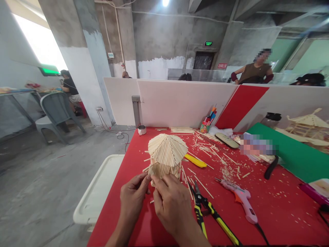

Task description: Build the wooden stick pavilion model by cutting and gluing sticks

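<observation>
A small house model [167,150] made of pale wooden sticks stands on the red tabletop [138,151], its pointed roof facing up. At its near side, my left hand [133,192] has thumb and forefinger pinched together. Close beside it, my right hand [172,199] reaches to the same spot with fingers bent and closed. Whatever lies between the fingertips is too small and hidden to make out. Right of the model lie black and yellow shears [205,202], a yellow utility knife [195,160] and a pink glue gun [241,197].
Loose sticks and scraps [213,151] litter the table. Behind them are a pen cup [205,127], a glasses case [226,140] and a tape roll [142,129]. A green board [285,151] lies at right. Beyond the white partition [180,103] stands a person [254,70].
</observation>
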A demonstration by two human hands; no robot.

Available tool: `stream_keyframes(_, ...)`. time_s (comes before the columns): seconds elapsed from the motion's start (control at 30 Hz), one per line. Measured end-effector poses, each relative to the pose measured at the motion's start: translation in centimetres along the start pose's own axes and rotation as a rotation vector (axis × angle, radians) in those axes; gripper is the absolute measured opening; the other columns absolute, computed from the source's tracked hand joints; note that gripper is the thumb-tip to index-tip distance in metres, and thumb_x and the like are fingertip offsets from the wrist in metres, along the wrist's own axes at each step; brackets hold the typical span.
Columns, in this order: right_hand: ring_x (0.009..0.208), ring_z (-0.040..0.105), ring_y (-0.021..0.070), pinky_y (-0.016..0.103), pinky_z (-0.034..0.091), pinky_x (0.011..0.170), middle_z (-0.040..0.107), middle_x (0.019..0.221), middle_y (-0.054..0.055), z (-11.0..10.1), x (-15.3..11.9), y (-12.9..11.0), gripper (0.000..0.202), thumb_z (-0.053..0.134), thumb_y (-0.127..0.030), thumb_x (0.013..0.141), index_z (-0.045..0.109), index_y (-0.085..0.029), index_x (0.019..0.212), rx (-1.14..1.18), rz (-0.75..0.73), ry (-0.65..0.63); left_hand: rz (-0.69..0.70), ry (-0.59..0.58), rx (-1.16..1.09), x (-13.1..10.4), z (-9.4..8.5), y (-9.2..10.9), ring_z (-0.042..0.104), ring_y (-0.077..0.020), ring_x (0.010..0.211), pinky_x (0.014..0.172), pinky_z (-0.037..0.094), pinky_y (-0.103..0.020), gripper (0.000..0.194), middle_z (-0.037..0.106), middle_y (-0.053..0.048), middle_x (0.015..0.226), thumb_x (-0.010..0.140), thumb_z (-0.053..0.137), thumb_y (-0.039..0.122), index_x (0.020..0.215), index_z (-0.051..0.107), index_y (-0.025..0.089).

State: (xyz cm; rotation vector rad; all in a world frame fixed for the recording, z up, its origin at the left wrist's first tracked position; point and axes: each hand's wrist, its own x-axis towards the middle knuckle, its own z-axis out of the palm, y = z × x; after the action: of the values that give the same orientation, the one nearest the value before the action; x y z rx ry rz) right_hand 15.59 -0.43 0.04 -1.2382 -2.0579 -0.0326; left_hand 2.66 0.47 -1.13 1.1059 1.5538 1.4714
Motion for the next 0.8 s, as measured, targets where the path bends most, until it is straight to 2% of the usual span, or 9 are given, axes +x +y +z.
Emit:
stream_keyframes(0.17,0.08,0.056,0.0196,0.031,0.037,0.068,0.061,0.082,0.003,0.1,0.7,-0.4,0.038,0.049,-0.015,0.084,0.058,-0.024,0.12,-0.044,0.006,-0.037,-0.003,-0.019,-0.065,0.0,0.0,-0.4,0.051,-0.0116,0.045,0.045,0.043,-0.021,0.033,0.063,0.0,0.053,0.066,0.073,0.044,0.082,0.078,0.015)
stream_keyframes(0.3,0.08,0.057,0.0199,0.031,0.038,0.067,0.063,0.082,0.002,0.1,1.3,-0.6,0.038,0.05,-0.015,0.084,0.058,-0.026,0.12,-0.061,0.009,-0.066,0.015,-0.049,-0.08,0.0,-0.2,-1.1,0.05,-0.012,0.047,0.046,0.043,-0.02,0.034,0.059,0.002,0.05,0.071,0.07,0.043,0.09,0.078,0.016)
stream_keyframes(0.57,0.081,0.059,0.0206,0.032,0.042,0.068,0.064,0.084,0.003,0.2,1.6,-0.7,0.037,0.052,-0.016,0.084,0.06,-0.025,0.119,-0.076,0.009,-0.097,0.048,-0.035,-0.053,-0.1,-0.1,-0.6,0.056,-0.0147,0.05,0.049,0.047,-0.022,0.028,0.06,0.002,0.051,0.07,0.069,0.039,0.086,0.079,0.018)
stream_keyframes(0.8,0.078,0.06,0.0206,0.032,0.042,0.066,0.065,0.083,0.003,0.2,1.7,-0.8,0.034,0.053,-0.016,0.083,0.061,-0.024,0.116,-0.09,0.007,-0.086,0.06,-0.042,-0.059,0.0,-0.1,-0.8,0.055,-0.0139,0.05,0.05,0.047,-0.022,0.026,0.06,0.002,0.052,0.071,0.068,0.036,0.087,0.078,0.018)
